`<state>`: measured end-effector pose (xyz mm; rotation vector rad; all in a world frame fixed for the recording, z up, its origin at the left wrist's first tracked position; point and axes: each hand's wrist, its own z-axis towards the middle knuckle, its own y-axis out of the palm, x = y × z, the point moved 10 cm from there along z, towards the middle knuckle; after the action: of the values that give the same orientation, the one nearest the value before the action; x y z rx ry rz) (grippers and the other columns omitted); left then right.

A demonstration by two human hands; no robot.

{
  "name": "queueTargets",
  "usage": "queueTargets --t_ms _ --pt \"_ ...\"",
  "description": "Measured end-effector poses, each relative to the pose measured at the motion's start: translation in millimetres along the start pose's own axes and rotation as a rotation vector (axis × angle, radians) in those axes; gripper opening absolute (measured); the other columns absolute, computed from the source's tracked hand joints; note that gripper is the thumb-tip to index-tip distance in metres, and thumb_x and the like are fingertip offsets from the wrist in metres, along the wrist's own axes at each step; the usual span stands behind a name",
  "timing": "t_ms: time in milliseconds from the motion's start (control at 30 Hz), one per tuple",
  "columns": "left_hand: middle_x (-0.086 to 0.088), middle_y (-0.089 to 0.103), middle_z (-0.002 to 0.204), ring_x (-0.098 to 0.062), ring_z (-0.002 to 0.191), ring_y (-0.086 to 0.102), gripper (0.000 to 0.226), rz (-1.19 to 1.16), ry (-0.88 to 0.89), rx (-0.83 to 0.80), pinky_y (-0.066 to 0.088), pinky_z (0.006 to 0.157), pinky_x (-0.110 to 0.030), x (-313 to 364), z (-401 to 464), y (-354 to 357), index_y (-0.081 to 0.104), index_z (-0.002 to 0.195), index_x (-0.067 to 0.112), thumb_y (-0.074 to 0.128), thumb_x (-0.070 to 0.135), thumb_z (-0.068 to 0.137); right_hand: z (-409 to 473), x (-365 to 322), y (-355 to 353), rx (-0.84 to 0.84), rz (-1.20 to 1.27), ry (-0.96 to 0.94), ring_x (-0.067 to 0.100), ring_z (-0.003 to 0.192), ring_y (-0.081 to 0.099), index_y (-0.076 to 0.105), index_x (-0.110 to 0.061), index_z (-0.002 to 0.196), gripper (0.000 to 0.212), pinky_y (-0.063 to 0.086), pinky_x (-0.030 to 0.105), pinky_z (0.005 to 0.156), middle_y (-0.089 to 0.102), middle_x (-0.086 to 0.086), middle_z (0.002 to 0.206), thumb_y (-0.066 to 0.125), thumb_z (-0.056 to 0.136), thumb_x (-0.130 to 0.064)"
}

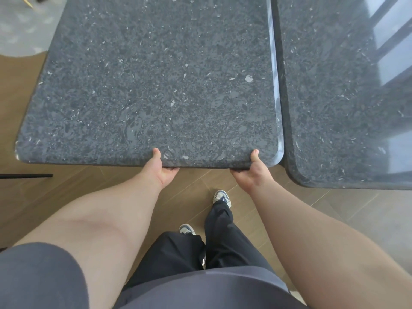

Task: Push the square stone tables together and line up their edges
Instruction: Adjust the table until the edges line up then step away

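Two dark speckled stone tables stand side by side. The left table (156, 81) fills the middle of the view, and the right table (334, 97) touches or nearly touches it along a thin seam. The right table's near edge lies closer to me than the left table's near edge. My left hand (161, 169) grips the left table's near edge, thumb on top and fingers curled underneath. My right hand (253, 172) grips the same edge near the right corner in the same way.
A wooden floor (66, 188) lies below the tables, with grey tile (367, 210) at the right. My feet in pale shoes (220, 196) stand just short of the edge. A thin black bar (26, 175) lies at the left. A pale rug (20, 30) shows at top left.
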<state>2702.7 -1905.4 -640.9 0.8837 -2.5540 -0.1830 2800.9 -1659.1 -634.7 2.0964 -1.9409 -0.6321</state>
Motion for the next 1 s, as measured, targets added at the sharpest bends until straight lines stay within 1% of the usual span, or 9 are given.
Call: queueTargets --t_ms 100,133,200,267,433,667,800,933,1000 --pt "-0.018 0.060 0.134 -0.037 0.119 0.061 0.051 -0.041 -0.011 0.005 0.046 0.106 -0.055 -11.6 -9.2 -17.9 0.050 0.136 0.010 0.056 0.045 0.099 -16.1 3.4 -16.8 0.017 -0.010 0.005 0.034 0.110 0.064 0.053 -0.010 0.130 0.045 0.054 0.052 0.087 0.066 0.014 0.123 0.060 0.097 -0.039" --pt "-0.018 0.060 0.134 -0.037 0.120 0.060 0.049 -0.048 -0.013 0.008 0.045 0.106 -0.055 -15.4 -14.0 -23.9 0.051 0.135 0.010 0.056 0.043 0.099 -21.8 5.6 -22.3 0.021 -0.010 0.008 0.034 0.111 0.064 0.053 -0.010 0.131 0.045 0.054 0.051 0.089 0.066 0.014 0.124 0.060 0.098 -0.039" --pt "-0.018 0.059 0.134 -0.038 0.123 0.058 0.046 -0.052 -0.015 0.025 0.043 0.109 -0.056 -23.2 -20.8 -37.2 0.052 0.134 0.010 0.054 0.041 0.101 -29.9 11.3 -35.3 0.029 0.003 0.014 0.034 0.116 0.062 0.051 -0.010 0.134 0.047 0.050 0.052 0.101 0.064 0.014 0.128 0.059 0.098 -0.039" --pt "-0.018 0.059 0.134 -0.038 0.124 0.057 0.045 -0.052 -0.023 0.046 0.041 0.110 -0.056 -31.3 -26.9 -51.9 0.051 0.135 0.010 0.053 0.040 0.101 -35.3 18.0 -51.3 0.031 0.010 0.025 0.036 0.121 0.060 0.049 -0.010 0.138 0.049 0.044 0.054 0.108 0.062 0.015 0.132 0.059 0.098 -0.038" --pt "-0.019 0.060 0.130 -0.040 0.118 0.059 0.043 -0.075 -0.039 0.061 0.044 0.106 -0.058 -44.7 -38.2 -72.6 0.052 0.133 0.009 0.051 0.039 0.102 -43.7 30.5 -75.3 0.028 0.041 0.080 0.040 0.124 0.058 0.045 -0.009 0.143 0.060 0.043 0.056 0.109 0.059 0.020 0.136 0.064 0.094 -0.038" --pt "-0.023 0.059 0.132 -0.044 0.118 0.059 0.048 -0.076 -0.076 0.061 0.043 0.106 -0.062 -45.5 -38.0 -81.2 0.049 0.137 0.009 0.056 0.038 0.100 -45.3 30.5 -79.1 0.061 0.043 0.044 0.038 0.124 0.057 0.044 -0.008 0.143 0.060 0.042 0.054 0.111 0.058 0.018 0.136 0.064 0.095 -0.039" --pt "-0.022 0.059 0.131 -0.042 0.116 0.059 0.047 -0.067 -0.076 0.072 0.044 0.106 -0.060 -44.0 -43.1 -78.7 0.049 0.137 0.008 0.054 0.037 0.101 -46.1 30.7 -78.9 0.075 0.056 0.040 0.037 0.123 0.058 0.045 -0.009 0.142 0.058 0.044 0.054 0.110 0.059 0.017 0.136 0.063 0.095 -0.038" --pt "-0.021 0.059 0.133 -0.041 0.118 0.059 0.049 -0.043 -0.093 0.076 0.048 0.100 -0.057 -44.8 -47.0 -76.4 0.049 0.138 0.008 0.051 0.040 0.102 -47.8 31.5 -78.7 0.092 0.061 0.033 0.037 0.122 0.060 0.047 -0.009 0.140 0.055 0.044 0.054 0.109 0.061 0.017 0.135 0.063 0.096 -0.037" --pt "-0.021 0.058 0.133 -0.040 0.120 0.058 0.050 -0.036 -0.101 0.073 0.048 0.100 -0.057 -45.0 -45.8 -77.3 0.048 0.139 0.008 0.051 0.041 0.102 -48.4 32.6 -77.6 0.100 0.069 0.028 0.037 0.122 0.060 0.048 -0.009 0.140 0.055 0.045 0.054 0.108 0.061 0.017 0.134 0.064 0.095 -0.037"
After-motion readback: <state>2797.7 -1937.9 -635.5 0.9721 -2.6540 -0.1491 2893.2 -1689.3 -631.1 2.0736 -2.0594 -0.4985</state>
